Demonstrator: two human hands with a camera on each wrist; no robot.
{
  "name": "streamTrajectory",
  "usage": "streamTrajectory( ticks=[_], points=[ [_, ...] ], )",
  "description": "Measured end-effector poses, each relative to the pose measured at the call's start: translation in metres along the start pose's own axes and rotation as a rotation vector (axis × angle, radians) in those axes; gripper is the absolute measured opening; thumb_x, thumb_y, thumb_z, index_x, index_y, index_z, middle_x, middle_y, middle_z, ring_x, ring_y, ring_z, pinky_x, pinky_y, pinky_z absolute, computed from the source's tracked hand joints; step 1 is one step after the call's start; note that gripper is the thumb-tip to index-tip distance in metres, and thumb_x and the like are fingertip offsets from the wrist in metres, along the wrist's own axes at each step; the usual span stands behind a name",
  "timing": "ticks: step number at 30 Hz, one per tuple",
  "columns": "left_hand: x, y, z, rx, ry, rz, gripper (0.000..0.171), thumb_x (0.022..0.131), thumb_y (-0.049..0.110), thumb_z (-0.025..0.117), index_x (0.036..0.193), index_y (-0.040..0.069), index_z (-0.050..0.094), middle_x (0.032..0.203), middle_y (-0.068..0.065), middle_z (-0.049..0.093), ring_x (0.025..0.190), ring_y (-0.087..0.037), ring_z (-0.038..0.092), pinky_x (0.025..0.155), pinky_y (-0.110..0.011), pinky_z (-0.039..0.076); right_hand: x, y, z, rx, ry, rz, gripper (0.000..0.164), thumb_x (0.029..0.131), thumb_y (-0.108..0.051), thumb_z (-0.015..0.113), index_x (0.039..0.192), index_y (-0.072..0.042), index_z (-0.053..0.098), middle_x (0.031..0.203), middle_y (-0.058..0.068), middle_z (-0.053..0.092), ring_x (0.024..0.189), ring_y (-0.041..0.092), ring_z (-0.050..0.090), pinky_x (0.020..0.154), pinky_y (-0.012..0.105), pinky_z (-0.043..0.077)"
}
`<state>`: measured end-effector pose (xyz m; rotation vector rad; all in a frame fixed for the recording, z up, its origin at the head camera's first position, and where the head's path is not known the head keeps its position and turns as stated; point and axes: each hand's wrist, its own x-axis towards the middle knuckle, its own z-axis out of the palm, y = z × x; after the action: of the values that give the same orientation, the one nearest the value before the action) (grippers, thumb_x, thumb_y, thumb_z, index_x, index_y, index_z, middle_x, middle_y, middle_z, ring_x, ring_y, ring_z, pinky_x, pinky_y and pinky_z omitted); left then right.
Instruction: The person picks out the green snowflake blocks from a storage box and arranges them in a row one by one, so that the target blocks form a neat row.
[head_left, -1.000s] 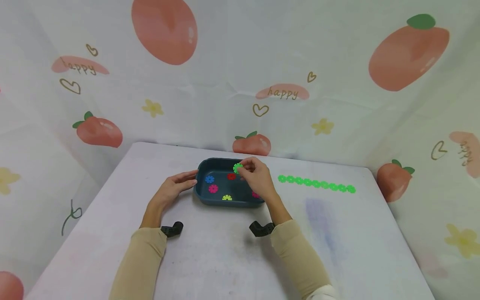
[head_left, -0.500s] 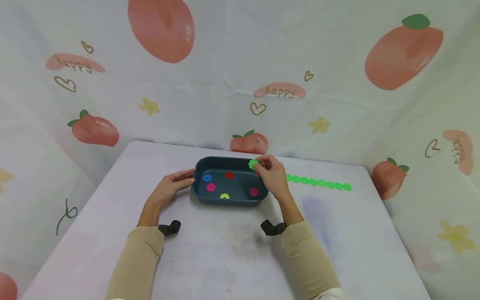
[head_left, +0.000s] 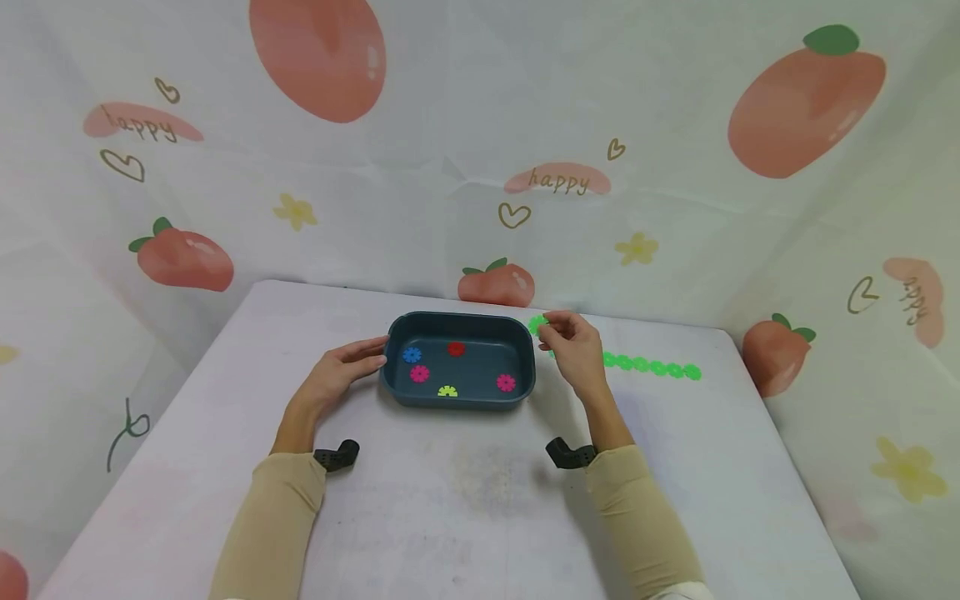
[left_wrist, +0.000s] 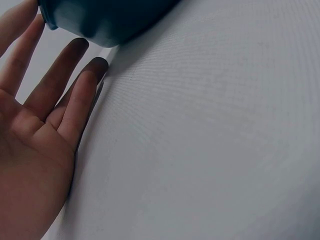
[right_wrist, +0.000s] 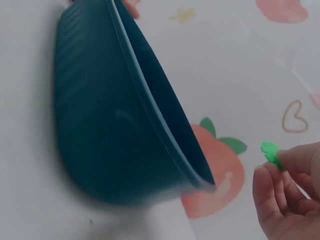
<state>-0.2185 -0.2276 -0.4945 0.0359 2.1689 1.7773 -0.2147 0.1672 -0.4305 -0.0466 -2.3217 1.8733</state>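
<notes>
My right hand pinches a green notched plastic disc between thumb and fingertips, just beyond the right end of a dark blue basin. In the right wrist view that disc stands out past the thumb tip. At the basin's left end, my left hand touches the rim with its fingers extended. The left wrist view shows fingertips right at the basin's edge. Lying in the basin are a blue disc, a red disc, two pink discs and a yellow half-round piece.
A row of several green discs lies on the white table to the right, its left part hidden behind my right hand. A printed cloth backdrop rises behind the table. Each wrist wears a black camera mount.
My right hand has carried the green disc rightward, from above the basin to beyond its right rim. The left hand stays at the basin's left end.
</notes>
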Motion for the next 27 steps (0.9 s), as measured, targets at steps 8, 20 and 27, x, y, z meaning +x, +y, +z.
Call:
streamTrajectory(
  ticks=[8,20,27],
  points=[
    [0.001,0.000,0.000,-0.003,-0.001,-0.008,0.067,0.093,0.041,0.075,0.151,0.017,0.051,0.157,-0.010,0.051,0.145,-0.028,0.046,0.124,-0.047,0.035,0.000,0.005,-0.024,-0.010,0.029,0.060,0.031,0.098,-0.013,0.068,0.125,0.000,0.066,0.107,0.013,0.069,0.075,0.004,0.069,0.083,0.029,0.064],
    [-0.002,-0.001,0.001,-0.021,0.008,-0.009,0.067,0.093,0.041,0.075,0.151,0.017,0.051,0.157,-0.010,0.049,0.147,-0.028,0.044,0.125,-0.048,0.033,0.004,0.018,-0.057,-0.068,0.068,0.092,0.035,0.098,-0.015,0.066,0.130,-0.002,0.067,0.107,0.008,0.068,0.079,0.002,0.070,0.080,0.020,0.062],
    [-0.003,0.001,0.000,-0.006,0.011,-0.011,0.069,0.092,0.043,0.075,0.152,0.018,0.050,0.158,-0.010,0.048,0.148,-0.029,0.043,0.126,-0.050,0.032,0.004,0.030,-0.080,-0.102,0.126,0.105,0.035,0.098,-0.015,0.065,0.130,0.000,0.066,0.096,-0.006,0.064,0.077,0.000,0.070,0.082,0.023,0.062]
  ],
)
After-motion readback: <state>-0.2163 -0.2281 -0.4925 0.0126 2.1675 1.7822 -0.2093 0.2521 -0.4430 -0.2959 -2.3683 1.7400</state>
